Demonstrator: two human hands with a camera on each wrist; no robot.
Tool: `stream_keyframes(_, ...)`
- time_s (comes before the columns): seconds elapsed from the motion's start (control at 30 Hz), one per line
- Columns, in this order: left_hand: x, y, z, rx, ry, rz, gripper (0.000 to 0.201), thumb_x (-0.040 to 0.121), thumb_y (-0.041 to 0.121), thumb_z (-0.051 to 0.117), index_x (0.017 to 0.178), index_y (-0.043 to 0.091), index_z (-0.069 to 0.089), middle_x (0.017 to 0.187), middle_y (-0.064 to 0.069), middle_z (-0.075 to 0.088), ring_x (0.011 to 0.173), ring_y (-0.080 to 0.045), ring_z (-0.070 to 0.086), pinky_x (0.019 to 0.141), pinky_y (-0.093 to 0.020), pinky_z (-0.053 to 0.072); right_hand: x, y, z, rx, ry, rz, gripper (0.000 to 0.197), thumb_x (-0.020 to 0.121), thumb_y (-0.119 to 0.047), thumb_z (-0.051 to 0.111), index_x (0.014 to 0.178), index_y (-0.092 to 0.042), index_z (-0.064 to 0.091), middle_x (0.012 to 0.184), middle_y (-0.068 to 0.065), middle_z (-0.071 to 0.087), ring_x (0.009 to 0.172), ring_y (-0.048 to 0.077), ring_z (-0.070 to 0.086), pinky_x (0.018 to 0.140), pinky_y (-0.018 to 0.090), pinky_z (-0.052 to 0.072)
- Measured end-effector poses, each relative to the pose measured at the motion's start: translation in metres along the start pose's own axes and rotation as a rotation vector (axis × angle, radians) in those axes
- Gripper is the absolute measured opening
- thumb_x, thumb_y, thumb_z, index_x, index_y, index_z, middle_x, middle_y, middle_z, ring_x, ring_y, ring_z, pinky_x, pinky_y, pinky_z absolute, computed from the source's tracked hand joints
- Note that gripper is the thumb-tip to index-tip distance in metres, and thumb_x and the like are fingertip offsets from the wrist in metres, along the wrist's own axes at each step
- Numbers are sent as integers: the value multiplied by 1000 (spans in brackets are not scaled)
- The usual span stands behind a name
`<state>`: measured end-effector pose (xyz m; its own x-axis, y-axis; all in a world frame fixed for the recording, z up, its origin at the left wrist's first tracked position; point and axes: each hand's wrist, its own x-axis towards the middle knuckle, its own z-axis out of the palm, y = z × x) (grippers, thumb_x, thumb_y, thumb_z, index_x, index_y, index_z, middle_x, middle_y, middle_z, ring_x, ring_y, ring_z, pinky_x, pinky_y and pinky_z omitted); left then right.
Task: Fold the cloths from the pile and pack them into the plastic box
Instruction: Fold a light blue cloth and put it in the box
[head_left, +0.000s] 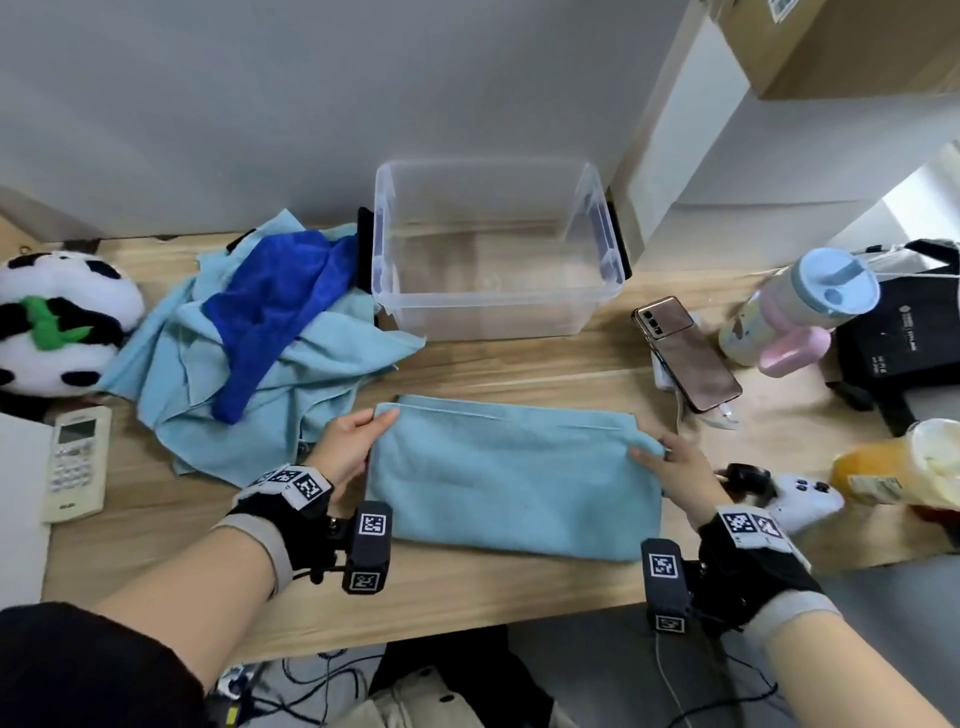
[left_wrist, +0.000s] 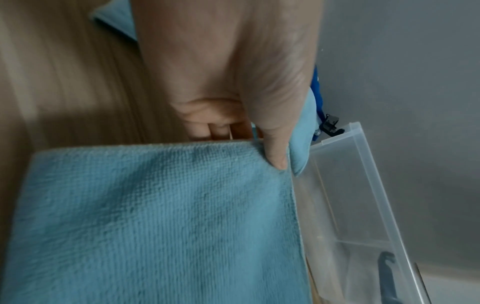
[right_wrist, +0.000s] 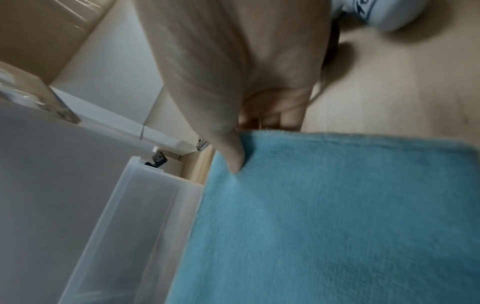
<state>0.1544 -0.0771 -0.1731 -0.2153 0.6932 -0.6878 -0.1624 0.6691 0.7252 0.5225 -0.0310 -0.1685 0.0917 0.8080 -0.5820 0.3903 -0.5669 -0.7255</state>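
Light-blue cloth (head_left: 514, 478), folded once, pinched thumb-over-fingers at far corners by left hand (head_left: 347, 446) and right hand (head_left: 675, 470); match edges before next fold.

No legible text anywhere.

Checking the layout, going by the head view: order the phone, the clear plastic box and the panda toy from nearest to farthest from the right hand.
From the right hand:
1. Phone, just beyond it, slightly right.
2. Clear plastic box, farther back, to its left.
3. Panda toy, at the far left edge.
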Motion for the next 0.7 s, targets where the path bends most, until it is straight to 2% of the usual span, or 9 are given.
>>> stream_keyframes(0.07,13,-2,1,35,43,44,20,82,34,68,86,15,72,96,-13,67,92,-22,57,87,-37,42,8,3,3,29,48,0,15,89,-6,58,103,-1,60,92,13,64,79,22,59,66,24,49)
stream_keyframes(0.17,28,-5,7,75,105,71,16,84,34,66,88,18,66,93,-6,61,90,-17,52,83,-33,39,18,3,9,27,116,-20,15,90,-4,57,104,-3,61,87,9,64,72,15,59,54,10,48)
stream_keyframes(0.23,37,-8,10,94,140,80,25,85,35,65,98,13,64,98,-4,60,96,-16,54,89,-33,40,24,4,14,11,151,-27,15,90,-5,57,104,-4,61,93,13,64,79,19,59,60,12,48)
stream_keyframes(0.3,47,-14,9,104,176,75,45,83,36,67,116,6,63,117,-5,64,111,-19,58,104,-39,40,29,5,17,-20,185,-22,17,90,-6,57,106,-1,60,95,13,60,88,22,56,67,17,45)
stream_keyframes(0.4,57,-19,9,111,193,68,48,82,34,68,118,3,62,119,-9,64,114,-23,59,106,-44,41,36,7,20,-51,219,-7,18,90,-9,58,105,0,59,91,10,57,86,21,53,51,3,37)
stream_keyframes(0.47,52,-13,15,152,207,80,21,87,25,63,97,8,69,102,-4,64,100,-17,57,91,-29,47,40,8,22,-65,233,14,14,89,-13,60,100,-5,60,88,9,60,85,26,57,56,8,41)
stream_keyframes(0.53,53,-10,18,217,235,98,14,90,19,60,77,16,62,81,-3,55,88,-15,46,67,-18,38,46,11,24,-79,252,45,9,87,-17,63,94,-13,60,89,10,65,90,29,63,72,26,49)
stream_keyframes(0.6,54,-9,20,214,260,116,9,89,17,60,89,10,65,80,-3,55,87,-16,46,67,-22,37,48,12,25,-118,280,82,12,83,-24,65,91,-17,61,95,12,69,92,31,65,83,38,52)
stream_keyframes(0.7,58,-9,20,258,315,118,27,89,15,61,109,-3,64,95,-4,60,90,-16,52,80,-21,37,49,10,28,-187,355,105,23,81,-29,68,96,-14,60,99,11,68,92,31,64,85,38,51)
